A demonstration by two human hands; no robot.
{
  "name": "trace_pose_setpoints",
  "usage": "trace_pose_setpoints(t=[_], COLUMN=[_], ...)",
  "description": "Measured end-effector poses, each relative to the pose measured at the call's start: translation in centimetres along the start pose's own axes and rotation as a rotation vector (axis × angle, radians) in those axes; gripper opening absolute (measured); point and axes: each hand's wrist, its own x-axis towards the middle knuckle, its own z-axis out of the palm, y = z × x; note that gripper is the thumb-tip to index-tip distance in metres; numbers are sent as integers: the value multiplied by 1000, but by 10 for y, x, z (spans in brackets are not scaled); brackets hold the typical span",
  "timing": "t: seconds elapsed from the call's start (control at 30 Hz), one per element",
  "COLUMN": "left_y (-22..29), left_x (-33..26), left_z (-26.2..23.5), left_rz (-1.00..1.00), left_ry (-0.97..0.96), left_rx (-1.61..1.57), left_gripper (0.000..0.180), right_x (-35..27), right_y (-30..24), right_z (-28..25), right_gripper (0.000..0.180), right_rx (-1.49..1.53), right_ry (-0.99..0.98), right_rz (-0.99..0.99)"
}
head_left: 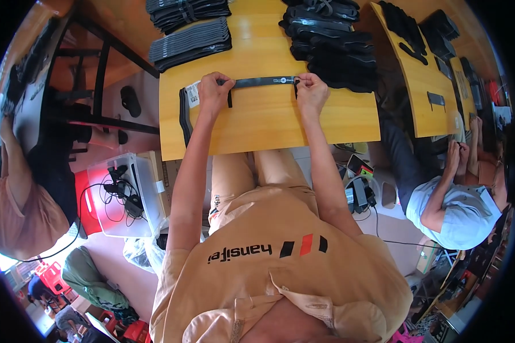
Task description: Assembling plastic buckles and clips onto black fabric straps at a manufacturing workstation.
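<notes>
Black strap (264, 82) stretched flat on counter (269, 123) — left hand (213, 91) pinching its 9 o'clock end, right hand (311, 90) pinching 3 o'clock end — strap spanning between.

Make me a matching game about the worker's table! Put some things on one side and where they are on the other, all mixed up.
Things:
1. black strap
2. left hand
3. right hand
4. grey stacked pieces

Places:
A. pinching the strap's right end
B. far left corner of the wooden table
C. stretched flat between both hands
D. pressing the strap near a white label

Pairs: 1-C, 2-D, 3-A, 4-B
</notes>
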Motion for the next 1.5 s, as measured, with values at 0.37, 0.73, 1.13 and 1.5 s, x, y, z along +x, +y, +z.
trace_pose_setpoints(t=[0.37,0.73,1.13,1.5], left_y=[-1,-1,-1,1], left_x=[4,-1,-1,-24], left_z=[-1,2,2,7], left_rz=[41,35,64,253], left_ry=[20,50,63,247], left_rx=[-12,44,86,228], left_gripper=[18,14,14,22], right_x=[-6,-6,-6,-13], right_y=[-2,-2,-6,-20], right_z=[2,0,3,-5], right_gripper=[8,4,4,5], right_rx=[-54,-187,-311,-411], right_ry=[64,53,73,-35], right_rz=[-58,-198,-274,-249])
